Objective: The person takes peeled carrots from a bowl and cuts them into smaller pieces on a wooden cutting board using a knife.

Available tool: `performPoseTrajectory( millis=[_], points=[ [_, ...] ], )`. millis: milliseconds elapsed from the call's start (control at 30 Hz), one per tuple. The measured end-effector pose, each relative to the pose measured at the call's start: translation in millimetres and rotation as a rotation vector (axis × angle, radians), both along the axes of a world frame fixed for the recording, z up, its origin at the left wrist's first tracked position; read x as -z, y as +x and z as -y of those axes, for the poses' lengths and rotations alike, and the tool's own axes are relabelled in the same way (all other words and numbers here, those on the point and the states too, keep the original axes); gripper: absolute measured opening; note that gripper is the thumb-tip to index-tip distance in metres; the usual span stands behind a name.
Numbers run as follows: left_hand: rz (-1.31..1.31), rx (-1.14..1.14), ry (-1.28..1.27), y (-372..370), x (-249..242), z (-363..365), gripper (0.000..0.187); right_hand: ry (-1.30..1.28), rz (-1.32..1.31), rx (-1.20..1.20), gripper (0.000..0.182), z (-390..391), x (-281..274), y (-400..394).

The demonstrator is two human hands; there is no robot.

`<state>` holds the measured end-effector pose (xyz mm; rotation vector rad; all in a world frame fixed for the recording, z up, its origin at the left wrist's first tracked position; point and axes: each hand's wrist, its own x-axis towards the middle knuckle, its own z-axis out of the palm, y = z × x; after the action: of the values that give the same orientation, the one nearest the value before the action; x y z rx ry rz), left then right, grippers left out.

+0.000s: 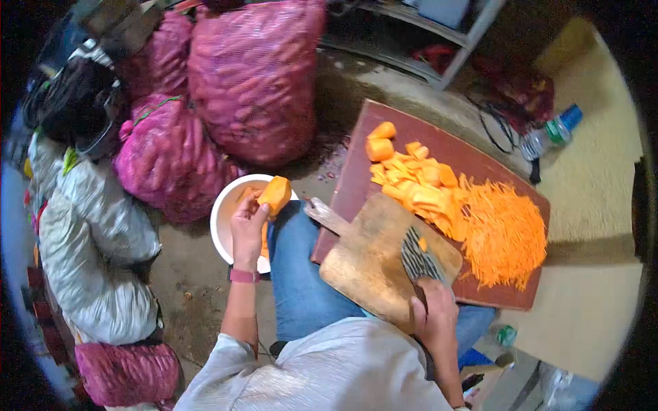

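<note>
My left hand grips a thick peeled carrot chunk above the rim of a white bowl, which has more orange pieces inside. In my right hand is a knife with a dark, light-streaked blade. The blade lies over a wooden chopping board, and a small orange bit sticks to it. Behind the chopping board, on a reddish-brown board, are carrot slices, a few larger chunks and a big heap of carrot shreds.
Full pink mesh sacks stand at the back left, with white sacks along the left side. A plastic bottle with a blue cap lies at the right. A metal shelf is at the back.
</note>
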<state>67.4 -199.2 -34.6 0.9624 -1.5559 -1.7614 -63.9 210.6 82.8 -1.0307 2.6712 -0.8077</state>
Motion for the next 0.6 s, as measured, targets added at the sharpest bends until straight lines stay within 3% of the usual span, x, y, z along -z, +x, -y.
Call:
performPoseTrajectory(
  millis=[67,200,267,333,433,600],
  points=[
    [-0.066,0.083,-0.034,-14.2,-19.2,-36.9,0.043,0.156,-0.154,-0.003,0.048,-7.6,-3.3,-5.6],
    [-0.166,0.344,0.079,-33.4,-42.6,-106.8,0.05,0.236,-0.087,-0.053,0.064,-22.5,16.5,-8.7],
    [-0.17,0.42,0.047,-41.8,-42.1,-127.5,0.051,0.23,-0.073,-0.034,0.063,-23.1,19.7,-7.0],
    [0.022,0.544,-0.503,-48.5,-44.0,-138.6,0.052,0.228,-0.038,-0.033,0.057,-20.2,15.1,-8.2],
    [0.036,0.476,-0.657,-52.8,-41.2,-150.8,0.053,0.225,0.018,-0.069,0.055,-27.5,19.9,-11.3],
    [0.035,0.448,-0.619,-50.2,-38.1,-160.0,0.053,0.14,0.105,0.02,0.046,-30.7,10.3,-9.7]
  ],
)
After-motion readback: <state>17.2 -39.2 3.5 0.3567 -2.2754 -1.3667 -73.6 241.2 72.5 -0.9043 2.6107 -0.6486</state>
